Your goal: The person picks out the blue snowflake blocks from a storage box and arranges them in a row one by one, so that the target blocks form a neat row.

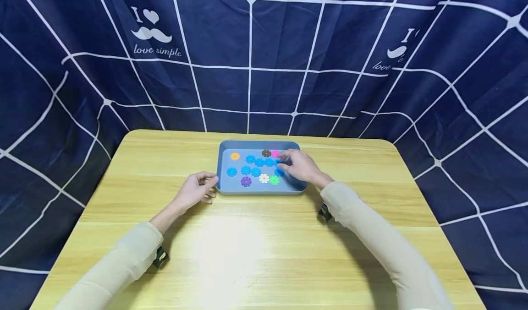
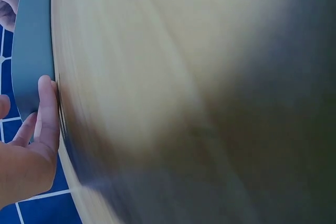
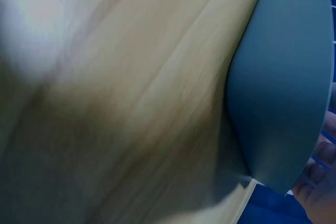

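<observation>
A grey-blue tray (image 1: 260, 192) holds several flower-shaped plastic discs lying flat. Most are blue (image 1: 232, 171); single ones are orange (image 1: 235, 156), brown (image 1: 266, 153), pink (image 1: 275, 154), purple (image 1: 245, 181), cream (image 1: 264, 178) and green (image 1: 274, 180). My left hand (image 1: 195, 190) is at the tray's left side, and its fingertips touch the outer wall (image 2: 34, 51) in the left wrist view. Over the tray's right part reaches my right hand (image 1: 303, 165), thumb and forefinger apart beside blue discs it partly covers. In the right wrist view, the tray wall (image 3: 283, 77) partly hides its fingers.
The tray stands toward the back of a light wooden table (image 1: 247, 246). Behind and on both sides hangs a dark blue curtain (image 1: 218, 35) with white lines. A small black device (image 1: 325, 213) sits under the right wrist, another black device (image 1: 161, 257) under the left.
</observation>
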Tool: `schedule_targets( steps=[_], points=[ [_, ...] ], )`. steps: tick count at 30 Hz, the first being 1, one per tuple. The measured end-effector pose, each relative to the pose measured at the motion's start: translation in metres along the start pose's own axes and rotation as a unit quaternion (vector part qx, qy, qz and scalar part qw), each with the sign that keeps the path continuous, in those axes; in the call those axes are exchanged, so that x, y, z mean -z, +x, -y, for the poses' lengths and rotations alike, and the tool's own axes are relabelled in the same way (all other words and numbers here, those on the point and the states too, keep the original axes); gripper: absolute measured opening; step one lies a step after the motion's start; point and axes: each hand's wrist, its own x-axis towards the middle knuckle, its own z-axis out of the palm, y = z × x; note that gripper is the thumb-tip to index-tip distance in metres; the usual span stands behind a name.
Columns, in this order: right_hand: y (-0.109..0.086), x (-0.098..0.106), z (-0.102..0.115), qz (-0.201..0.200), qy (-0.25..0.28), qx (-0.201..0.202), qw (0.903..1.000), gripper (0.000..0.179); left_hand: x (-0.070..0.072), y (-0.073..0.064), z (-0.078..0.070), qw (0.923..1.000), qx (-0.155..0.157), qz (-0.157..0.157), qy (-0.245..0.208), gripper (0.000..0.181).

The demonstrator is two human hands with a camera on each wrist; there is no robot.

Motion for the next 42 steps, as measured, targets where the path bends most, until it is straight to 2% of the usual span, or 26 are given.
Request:
schedule_targets(
  steps=[11,20,42],
  points=[
    [0.012,-0.005,-0.008,0.010,-0.050,0.018,0.9985,0.038,-0.001,0.000,0.001,0.9999,-0.013,0.008,0.004,0.048],
    [0.019,-0.008,-0.010,0.022,-0.080,0.007,0.9965,0.039,-0.001,0.000,0.001,0.9998,-0.018,0.007,0.008,0.046],
    [0.026,-0.006,-0.004,0.037,-0.078,-0.012,0.9962,0.037,0.001,0.002,0.000,0.9997,-0.024,-0.001,0.010,0.045]
  ],
)
